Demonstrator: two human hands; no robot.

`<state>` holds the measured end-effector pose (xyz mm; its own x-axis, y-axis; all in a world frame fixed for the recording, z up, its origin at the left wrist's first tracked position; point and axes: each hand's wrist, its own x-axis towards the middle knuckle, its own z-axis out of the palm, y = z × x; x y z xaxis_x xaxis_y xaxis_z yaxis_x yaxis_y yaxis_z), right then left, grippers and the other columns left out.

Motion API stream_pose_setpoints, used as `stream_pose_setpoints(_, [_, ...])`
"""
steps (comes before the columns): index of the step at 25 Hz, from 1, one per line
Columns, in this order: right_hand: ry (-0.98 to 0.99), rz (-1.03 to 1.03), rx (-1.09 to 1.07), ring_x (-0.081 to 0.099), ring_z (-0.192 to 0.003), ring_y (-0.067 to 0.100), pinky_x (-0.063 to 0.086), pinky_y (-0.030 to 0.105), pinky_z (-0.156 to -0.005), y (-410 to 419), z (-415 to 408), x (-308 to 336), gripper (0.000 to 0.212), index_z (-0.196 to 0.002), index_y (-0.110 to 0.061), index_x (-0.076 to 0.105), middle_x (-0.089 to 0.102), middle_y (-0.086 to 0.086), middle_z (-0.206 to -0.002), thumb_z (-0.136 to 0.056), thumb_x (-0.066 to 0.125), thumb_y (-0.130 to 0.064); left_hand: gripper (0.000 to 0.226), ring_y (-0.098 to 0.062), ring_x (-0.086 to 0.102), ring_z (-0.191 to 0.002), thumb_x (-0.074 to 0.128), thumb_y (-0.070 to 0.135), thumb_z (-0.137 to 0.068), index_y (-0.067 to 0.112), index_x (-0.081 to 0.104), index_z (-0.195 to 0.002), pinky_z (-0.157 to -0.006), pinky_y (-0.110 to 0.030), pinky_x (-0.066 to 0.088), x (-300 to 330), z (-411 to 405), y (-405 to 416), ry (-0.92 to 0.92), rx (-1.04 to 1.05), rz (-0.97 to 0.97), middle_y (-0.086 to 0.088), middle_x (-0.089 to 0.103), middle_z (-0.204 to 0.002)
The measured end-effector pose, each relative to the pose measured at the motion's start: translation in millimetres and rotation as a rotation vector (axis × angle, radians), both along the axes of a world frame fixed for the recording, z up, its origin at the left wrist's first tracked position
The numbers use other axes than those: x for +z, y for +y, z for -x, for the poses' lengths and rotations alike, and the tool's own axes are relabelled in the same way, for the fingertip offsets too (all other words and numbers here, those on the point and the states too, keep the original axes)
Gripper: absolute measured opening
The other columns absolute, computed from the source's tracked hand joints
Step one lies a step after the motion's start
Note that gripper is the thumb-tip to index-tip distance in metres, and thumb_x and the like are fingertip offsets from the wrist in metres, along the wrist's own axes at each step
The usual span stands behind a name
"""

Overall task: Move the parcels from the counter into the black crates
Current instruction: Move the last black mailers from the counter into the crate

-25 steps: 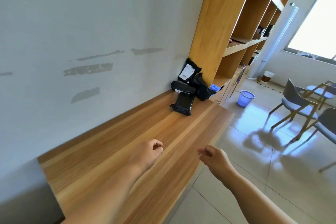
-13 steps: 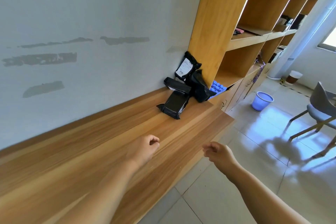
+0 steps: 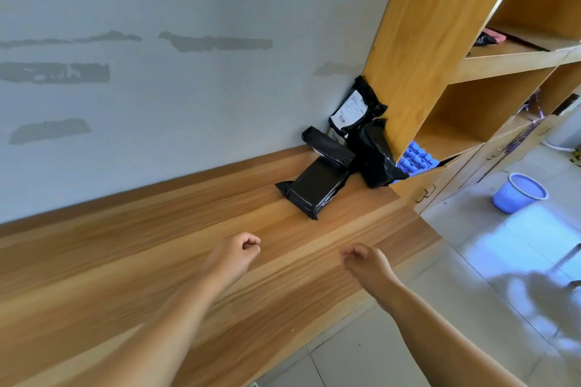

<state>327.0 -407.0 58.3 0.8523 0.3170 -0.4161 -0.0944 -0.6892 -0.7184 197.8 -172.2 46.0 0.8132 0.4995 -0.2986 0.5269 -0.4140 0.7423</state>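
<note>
Parcels in black plastic wrap sit heaped at the far end of the wooden counter (image 3: pixel 157 261), in the corner where the grey wall meets the side of the shelf unit (image 3: pixel 418 41). We count four: a flat parcel (image 3: pixel 314 187) lying nearest us, a crumpled parcel (image 3: pixel 375 157) leaning on the shelf side, a long parcel (image 3: pixel 327 146) resting across the flat one, and a labelled parcel (image 3: pixel 356 108) propped upright behind. Its white shipping label carries a barcode; the print is too small for us to read. Our left hand (image 3: pixel 234 253) and right hand (image 3: pixel 366 261) hover over the counter, well short of the heap, fingers curled in, holding nothing. A blue bucket (image 3: pixel 518 193) stands on the floor.
</note>
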Motion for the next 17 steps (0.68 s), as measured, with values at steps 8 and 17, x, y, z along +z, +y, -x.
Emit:
stream_pose_setpoints(8, [0.023,0.066,0.069,0.063,-0.082,0.019,0.052,0.031,-0.072,43.1,-101.8,-9.4,0.018,-0.09,-0.024,0.067,0.069,0.001,-0.092,-0.086,0.054,-0.012,0.016,-0.01,0.057,-0.06,0.054,0.026,-0.09,0.031,0.063,-0.102,-0.066,-0.028,0.049,-25.8,-110.2,24.5,0.018,0.037,0.085,0.013,0.065,-0.094])
stream_pose_setpoints(17, [0.156,0.086,0.089,0.065,-0.09,0.015,0.055,0.036,-0.083,62.5,-188.7,-49.5,0.023,-0.099,-0.027,0.064,0.067,-0.008,-0.101,-0.087,0.056,-0.01,0.042,-0.013,0.058,-0.111,0.053,0.028,-0.094,0.024,0.047,-0.135,-0.092,-0.033,0.05,-46.1,-208.6,27.0,0.144,-0.037,0.054,0.005,0.052,-0.137])
